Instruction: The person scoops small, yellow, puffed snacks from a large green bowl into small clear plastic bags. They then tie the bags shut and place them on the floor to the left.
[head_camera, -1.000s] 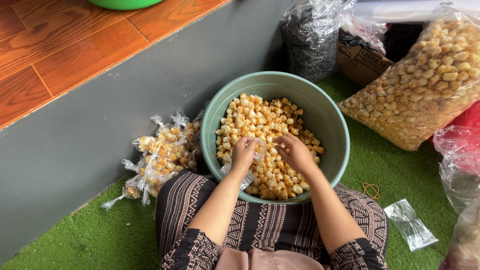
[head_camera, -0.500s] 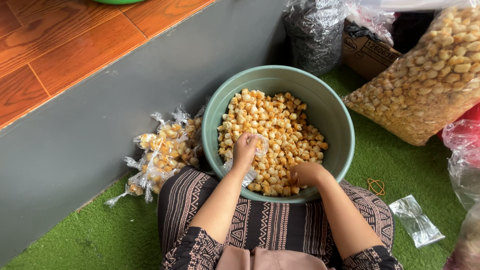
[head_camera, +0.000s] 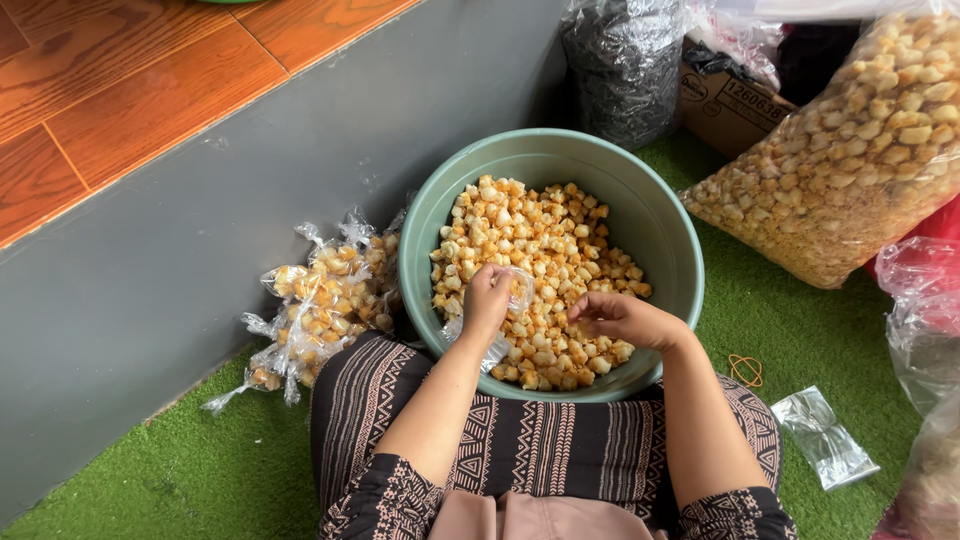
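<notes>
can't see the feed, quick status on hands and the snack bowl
Left hand grips a small clear bag over the green bowl. Right hand down on the snacks. Nothing in the way.

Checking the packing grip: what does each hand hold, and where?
Left hand pinches a small clear bag at its open top; right hand grips snack pieces.

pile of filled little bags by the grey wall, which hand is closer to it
Left. The left hand holds a small clear bag over the green basin, on the side toward the pile of filled bags. The right hand lies farther across the snacks.
</notes>
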